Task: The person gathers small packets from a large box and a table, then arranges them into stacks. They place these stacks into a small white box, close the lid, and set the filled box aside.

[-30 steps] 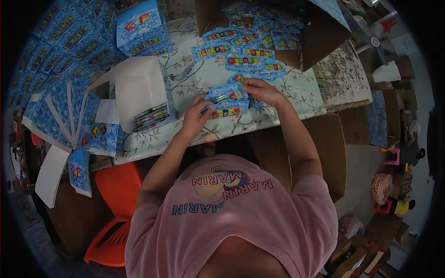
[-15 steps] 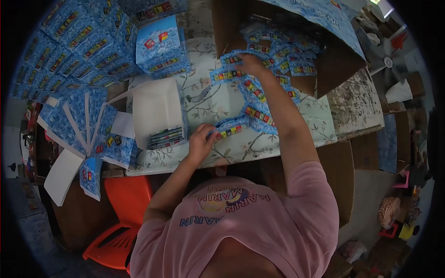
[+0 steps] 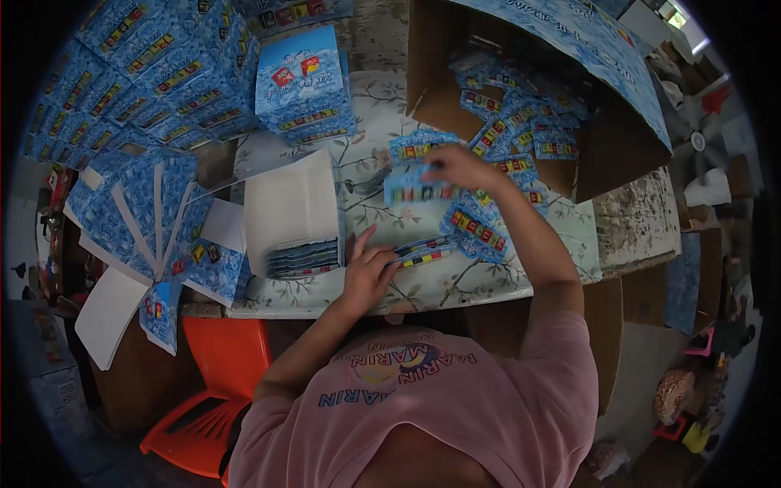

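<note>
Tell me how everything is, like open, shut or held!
Right hand: gripping a blurred packet
Left hand: fingers at a packet bundle, grip unclear
White-lined box: open, stacked packets inside
Big carton: open, loose packets inside
Blue box on the table: looks shut
Piled boxes: look shut
Fanned cardboard: spread open
Orange chair: nobody visible on it

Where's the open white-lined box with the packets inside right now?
In the head view, the open white-lined box is on the left part of the floral tablecloth, just left of the left hand and right of the fanned blue cartons.
</note>
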Action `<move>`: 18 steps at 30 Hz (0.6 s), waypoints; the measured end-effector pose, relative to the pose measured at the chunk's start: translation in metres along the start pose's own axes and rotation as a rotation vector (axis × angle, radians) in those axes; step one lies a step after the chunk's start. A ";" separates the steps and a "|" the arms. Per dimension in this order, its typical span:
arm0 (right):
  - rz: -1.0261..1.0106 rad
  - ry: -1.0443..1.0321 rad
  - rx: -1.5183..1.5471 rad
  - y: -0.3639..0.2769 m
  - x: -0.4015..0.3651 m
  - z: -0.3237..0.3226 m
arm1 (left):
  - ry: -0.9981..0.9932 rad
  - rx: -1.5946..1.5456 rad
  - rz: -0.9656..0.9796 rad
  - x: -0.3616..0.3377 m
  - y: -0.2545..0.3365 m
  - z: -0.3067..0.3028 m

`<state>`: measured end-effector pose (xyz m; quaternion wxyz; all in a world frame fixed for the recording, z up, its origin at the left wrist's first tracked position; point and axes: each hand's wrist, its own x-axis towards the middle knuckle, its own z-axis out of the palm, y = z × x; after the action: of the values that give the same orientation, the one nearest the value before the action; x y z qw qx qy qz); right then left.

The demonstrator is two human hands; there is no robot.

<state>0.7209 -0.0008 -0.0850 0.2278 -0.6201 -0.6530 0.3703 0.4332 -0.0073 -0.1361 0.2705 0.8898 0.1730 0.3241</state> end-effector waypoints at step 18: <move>-0.022 0.042 -0.289 -0.018 -0.004 0.026 | -0.014 -0.169 -0.124 -0.012 -0.001 0.005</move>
<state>0.6906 -0.0095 -0.0864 0.1537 -0.6467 -0.7015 0.2568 0.4276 -0.0136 -0.1454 0.3655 0.8537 0.1978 0.3138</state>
